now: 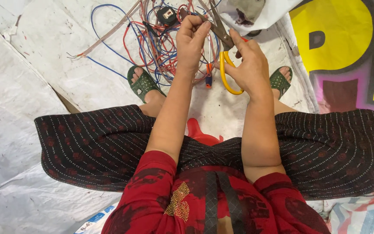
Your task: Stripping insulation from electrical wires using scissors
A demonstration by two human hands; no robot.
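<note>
Nearest, seated low on a red stool, knees spread under a dark patterned skirt, both arms stretched forward over the floor.

Left hand up at centre, fingers curled shut around a pinch of thin wire drawn up from the heap. Right hand just beside it, fingers through the yellow loops of the scissors, forefinger laid along the top; blades angled up and left toward the left fist, tips close by the left fingertips. Blades seemingly near shut; cannot tell for sure whether a wire sits between them.

To do this step well, probably: keep the wire taut between fist and heap, bite only lightly so the sheath parts and the core stays whole, hold the left fingertips clear of the edges, and work one strand at a time, not a bundle.

Below the hands, green sandals planted either side of the tangle.

Farther, the wire heap: red, blue and pale strands looped loosely on white sheeting, with a small black part among them and a flat pale cable trailing away left.

Containers: only one candidate, a white bag at far right of the heap, mouth toward the wires, with something grey-brown inside; contents too unclear to name. Nothing else in view holding anything.
</note>
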